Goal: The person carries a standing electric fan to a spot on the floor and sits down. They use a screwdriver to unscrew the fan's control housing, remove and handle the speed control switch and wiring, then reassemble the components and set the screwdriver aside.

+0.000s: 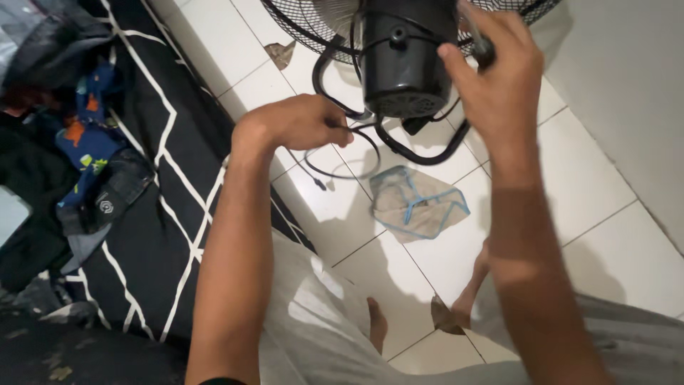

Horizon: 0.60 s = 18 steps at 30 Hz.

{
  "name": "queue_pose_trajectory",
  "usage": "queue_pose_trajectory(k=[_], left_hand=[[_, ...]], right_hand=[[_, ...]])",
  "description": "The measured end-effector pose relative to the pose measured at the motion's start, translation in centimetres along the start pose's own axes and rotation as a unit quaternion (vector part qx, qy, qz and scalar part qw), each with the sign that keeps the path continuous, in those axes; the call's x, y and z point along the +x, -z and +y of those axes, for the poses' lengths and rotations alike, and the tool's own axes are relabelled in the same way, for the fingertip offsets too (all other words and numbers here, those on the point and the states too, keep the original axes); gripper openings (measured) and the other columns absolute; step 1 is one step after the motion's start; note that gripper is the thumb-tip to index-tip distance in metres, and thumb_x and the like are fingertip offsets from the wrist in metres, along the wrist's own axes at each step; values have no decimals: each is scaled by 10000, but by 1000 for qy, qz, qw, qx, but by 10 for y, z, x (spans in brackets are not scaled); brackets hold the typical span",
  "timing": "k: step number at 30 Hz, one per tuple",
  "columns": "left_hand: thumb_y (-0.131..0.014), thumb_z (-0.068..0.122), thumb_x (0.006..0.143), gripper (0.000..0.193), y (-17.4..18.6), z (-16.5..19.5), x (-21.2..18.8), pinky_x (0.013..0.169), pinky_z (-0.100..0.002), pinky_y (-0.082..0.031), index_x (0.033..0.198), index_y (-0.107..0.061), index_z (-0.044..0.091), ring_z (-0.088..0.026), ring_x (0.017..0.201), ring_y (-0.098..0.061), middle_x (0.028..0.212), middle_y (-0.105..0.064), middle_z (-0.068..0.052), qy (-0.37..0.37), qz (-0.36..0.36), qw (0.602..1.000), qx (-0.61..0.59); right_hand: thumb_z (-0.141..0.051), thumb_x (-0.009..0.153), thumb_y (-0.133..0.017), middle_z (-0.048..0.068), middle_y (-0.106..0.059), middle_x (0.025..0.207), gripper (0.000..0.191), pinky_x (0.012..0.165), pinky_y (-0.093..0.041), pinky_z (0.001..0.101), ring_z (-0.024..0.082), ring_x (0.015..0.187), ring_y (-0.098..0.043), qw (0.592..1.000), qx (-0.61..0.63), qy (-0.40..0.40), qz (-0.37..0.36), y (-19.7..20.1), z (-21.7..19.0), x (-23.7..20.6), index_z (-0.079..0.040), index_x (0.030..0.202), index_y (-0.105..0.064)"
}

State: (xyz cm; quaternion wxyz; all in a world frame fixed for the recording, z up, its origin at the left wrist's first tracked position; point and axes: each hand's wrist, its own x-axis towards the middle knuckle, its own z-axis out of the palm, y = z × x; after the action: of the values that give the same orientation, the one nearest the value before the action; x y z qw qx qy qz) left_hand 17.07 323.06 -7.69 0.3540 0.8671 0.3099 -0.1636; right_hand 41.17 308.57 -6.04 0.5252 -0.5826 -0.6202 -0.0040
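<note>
1. A black mattress with white lines is lying along the left edge of the tiled floor.
2. A pile of clothes, blue and dark, is sitting on the mattress near its top left corner.
3. The person's left hand is reaching out over the floor, just past the mattress edge. Its fingers are curling together around a thin black cord. The cord is looping down onto the white tiles below the hand.
4. A black fan is standing at the top edge of the floor, in the middle. We are looking at its back: the round black motor part is facing us, and the wire cage is showing behind it. Its bent black legs are resting on the tiles.
5. A see-through plastic bag with blue trim is lying flat on the tiles, just below the fan.
6. The person's right hand is up against the right side of the fan's motor part. Its fingers are squeezing together on a thin dark tool. I cannot tell what kind of tool it is.
7. The person's bare feet are resting on the tiles near the bottom edge of the floor, with light grey shorts around the legs.
8. A plain wall is running along the right edge of the floor.
</note>
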Motion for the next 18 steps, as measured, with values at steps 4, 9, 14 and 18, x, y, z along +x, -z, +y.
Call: queue_pose_trajectory(k=[4,9,14,18], left_hand=[[-679,399,905,320,10,-8,2,771,-373,-519,1058,-781,136,-244,835,-689,915,-767,-77,-34,58,998,-18],[-758,310,883,247,25,2,11,696,-325,-533,988,-767,87,-163,749,-689,817,-762,-42,-180,59,979,-74],[-782,278,838,240,35,30,1,648,-317,-529,933,-766,59,-143,695,-654,762,-736,-28,-151,-39,979,-128],[-798,275,829,269,37,46,-9,650,-334,-535,942,-744,37,-174,693,-669,761,-727,-75,-115,-135,980,-93]], right_hand=[[-59,994,-849,137,-688,1015,176,803,-512,394,302,928,-668,987,-124,-23,-96,-4,18,28,-7,1128,-747],[20,1066,-727,133,-670,1040,68,835,-545,415,258,917,-678,997,-17,80,6,11,33,26,38,1110,-679],[-63,1170,-634,137,-688,1062,77,550,-487,254,69,597,-478,938,283,-170,106,44,68,-20,-3,1215,-617],[-53,1147,-604,152,-666,1064,137,528,-445,280,56,508,-389,893,319,-267,170,65,103,-79,-20,1275,-573]])
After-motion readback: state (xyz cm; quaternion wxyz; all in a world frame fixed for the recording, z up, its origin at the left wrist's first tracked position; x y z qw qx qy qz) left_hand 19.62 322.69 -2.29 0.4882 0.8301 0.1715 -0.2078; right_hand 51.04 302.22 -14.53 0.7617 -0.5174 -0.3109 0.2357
